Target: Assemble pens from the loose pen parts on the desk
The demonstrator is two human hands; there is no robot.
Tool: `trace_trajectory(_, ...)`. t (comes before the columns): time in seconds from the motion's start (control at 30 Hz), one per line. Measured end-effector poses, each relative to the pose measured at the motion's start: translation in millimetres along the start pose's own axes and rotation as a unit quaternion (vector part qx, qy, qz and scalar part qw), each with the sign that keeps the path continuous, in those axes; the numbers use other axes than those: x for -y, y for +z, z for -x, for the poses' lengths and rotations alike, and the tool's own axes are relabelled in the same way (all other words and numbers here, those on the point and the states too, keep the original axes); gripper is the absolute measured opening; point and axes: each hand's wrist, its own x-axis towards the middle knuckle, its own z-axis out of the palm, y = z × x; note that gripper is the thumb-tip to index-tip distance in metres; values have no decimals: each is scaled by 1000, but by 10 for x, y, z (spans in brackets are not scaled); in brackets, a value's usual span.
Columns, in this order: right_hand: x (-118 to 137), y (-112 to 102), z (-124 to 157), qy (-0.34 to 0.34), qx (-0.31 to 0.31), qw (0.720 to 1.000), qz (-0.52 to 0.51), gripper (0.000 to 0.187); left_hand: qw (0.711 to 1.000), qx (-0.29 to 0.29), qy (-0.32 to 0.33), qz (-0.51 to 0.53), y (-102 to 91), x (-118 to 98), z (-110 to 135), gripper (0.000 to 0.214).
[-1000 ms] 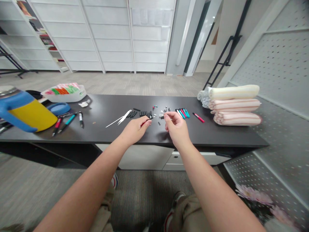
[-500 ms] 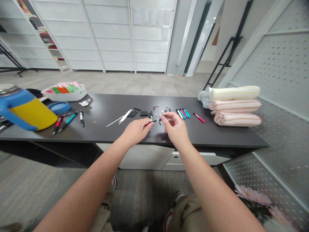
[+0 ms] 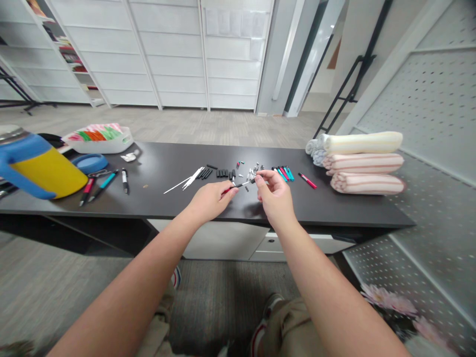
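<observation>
1. Left arm (image 3: pixel 130 292): bare, reaching forward and inward.
2. Left hand (image 3: pixel 210 202): back upward, closed in a pinch.
3. Right arm (image 3: pixel 330 277): bare, slanting forward and inward.
4. Right hand (image 3: pixel 278 198): thumb (image 3: pixel 263 189) and index finger (image 3: pixel 270 174) pinching.
5. The hands are near each other, not touching.

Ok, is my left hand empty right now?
No, the left hand pinches a red-and-black pen whose front end points toward the right hand.

on desk (image 3: pixel 163 157): jug (image 3: pixel 50 171) left | tray (image 3: pixel 124 144) behind lid (image 3: pixel 89 163) | sticks (image 3: pixel 193 178) left of pen barrels (image 3: pixel 285 173) | towels (image 3: pixel 366 162) right end
</observation>
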Motion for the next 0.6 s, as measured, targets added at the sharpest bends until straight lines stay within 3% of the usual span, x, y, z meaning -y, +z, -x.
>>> trace_trajectory(0.2,17,3,0,11,54,997,54,29,1000,3,-13,-4,-7,-23,-5,39)
trace_trajectory(0.43,19,1,4,8,2,1000,28,30,999,10,-8,-29,1,-25,-6,39)
trace_trajectory(0.6,19,0,9,7,17,999,27,32,997,20,2,-72,16,-44,1,37)
